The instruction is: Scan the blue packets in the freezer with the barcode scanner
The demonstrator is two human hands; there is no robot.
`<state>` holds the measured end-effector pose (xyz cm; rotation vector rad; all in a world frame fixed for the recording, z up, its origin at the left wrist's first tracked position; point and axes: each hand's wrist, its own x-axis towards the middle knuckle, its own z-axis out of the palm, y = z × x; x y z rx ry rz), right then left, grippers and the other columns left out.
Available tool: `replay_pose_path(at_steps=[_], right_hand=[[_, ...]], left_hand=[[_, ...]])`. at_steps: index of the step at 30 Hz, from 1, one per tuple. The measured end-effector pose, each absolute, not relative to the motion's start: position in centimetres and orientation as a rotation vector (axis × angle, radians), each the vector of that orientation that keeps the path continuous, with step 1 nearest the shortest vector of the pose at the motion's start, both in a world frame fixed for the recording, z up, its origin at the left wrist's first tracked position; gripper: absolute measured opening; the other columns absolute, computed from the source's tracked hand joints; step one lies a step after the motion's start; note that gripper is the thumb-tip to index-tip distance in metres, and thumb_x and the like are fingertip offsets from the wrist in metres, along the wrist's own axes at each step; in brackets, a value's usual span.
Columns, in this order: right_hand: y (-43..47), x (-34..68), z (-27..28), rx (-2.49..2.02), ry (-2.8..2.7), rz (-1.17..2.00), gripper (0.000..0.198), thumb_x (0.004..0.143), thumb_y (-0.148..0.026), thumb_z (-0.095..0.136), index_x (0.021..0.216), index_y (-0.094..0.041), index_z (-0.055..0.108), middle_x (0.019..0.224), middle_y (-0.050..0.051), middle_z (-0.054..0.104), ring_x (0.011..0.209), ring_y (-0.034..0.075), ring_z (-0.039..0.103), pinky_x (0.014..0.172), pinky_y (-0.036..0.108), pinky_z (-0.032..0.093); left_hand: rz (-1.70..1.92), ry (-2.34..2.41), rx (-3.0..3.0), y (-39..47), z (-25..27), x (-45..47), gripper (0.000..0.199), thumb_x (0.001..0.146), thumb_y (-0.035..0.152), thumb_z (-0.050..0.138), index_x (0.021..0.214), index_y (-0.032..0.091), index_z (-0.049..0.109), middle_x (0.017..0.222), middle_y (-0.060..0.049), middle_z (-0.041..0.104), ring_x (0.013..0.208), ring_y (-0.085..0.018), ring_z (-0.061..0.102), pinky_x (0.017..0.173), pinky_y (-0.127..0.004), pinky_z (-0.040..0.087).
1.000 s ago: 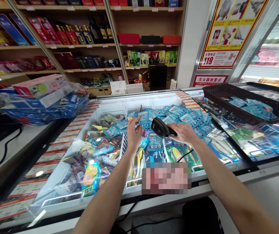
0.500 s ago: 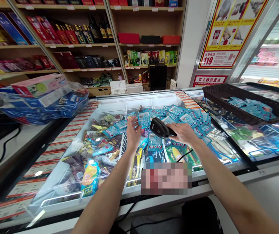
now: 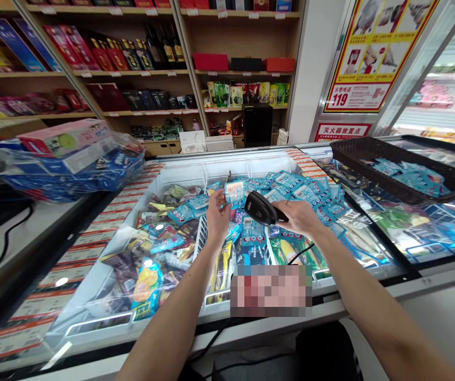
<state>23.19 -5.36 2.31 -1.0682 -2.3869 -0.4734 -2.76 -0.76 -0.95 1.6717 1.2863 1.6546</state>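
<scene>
My left hand pinches the edge of a small blue packet, whose barcode side faces up with a pinkish-white glow on it. In my right hand is a black barcode scanner, its head pointing left toward that packet, a short gap away. A black cable hangs below the scanner's handle. More blue packets lie spread over the glass top of the chest freezer, behind and to the right of the scanner. One blue packet lies just below the scanner.
At the right stands a dark woven basket holding several blue packets. Plastic-wrapped boxes rest on the left. A blurred-out rectangle covers something at the freezer's front edge. Shelves of goods line the back wall.
The held packet's barcode face has turned brighter and pinkish where the scanner points. Both hands stay almost where they were.
</scene>
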Motion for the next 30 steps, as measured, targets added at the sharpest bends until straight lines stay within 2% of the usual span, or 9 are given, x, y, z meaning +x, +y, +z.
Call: replay_pose_path(at_steps=[9, 19, 30], right_hand=[[-5.4, 23.2, 2.4, -1.041, -2.393, -0.476, 0.032, 0.088, -0.037, 0.054, 0.114, -0.018, 0.053, 0.092, 0.005, 0.068, 0.072, 0.016, 0.061, 0.059, 0.027, 0.037], [-5.4, 22.9, 2.2, -0.980, -2.410, -0.477, 0.032, 0.088, -0.036, 0.053, 0.115, -0.019, 0.053, 0.090, 0.004, 0.067, 0.069, 0.014, 0.059, 0.057, 0.026, 0.035], [-5.3, 22.9, 2.2, -0.970, -2.402, -0.431, 0.033, 0.087, -0.035, 0.053, 0.115, -0.018, 0.054, 0.090, 0.005, 0.067, 0.070, 0.014, 0.060, 0.059, 0.026, 0.036]], left_hand=[[1.638, 1.258, 1.651, -0.5, -1.2, -2.8, 0.045, 0.077, 0.020, 0.057, 0.122, 0.022, 0.048, 0.112, -0.008, 0.061, 0.100, -0.017, 0.060, 0.085, -0.033, 0.051], [1.610, 1.369, 1.675, -0.2, -1.1, -3.2, 0.031, 0.076, 0.024, 0.058, 0.107, 0.022, 0.058, 0.094, -0.003, 0.065, 0.082, -0.015, 0.062, 0.077, -0.031, 0.051], [1.629, 1.373, 1.619, 0.6, -2.3, -3.6, 0.041, 0.075, 0.030, 0.061, 0.115, 0.022, 0.057, 0.096, -0.005, 0.066, 0.084, -0.017, 0.063, 0.081, -0.035, 0.050]])
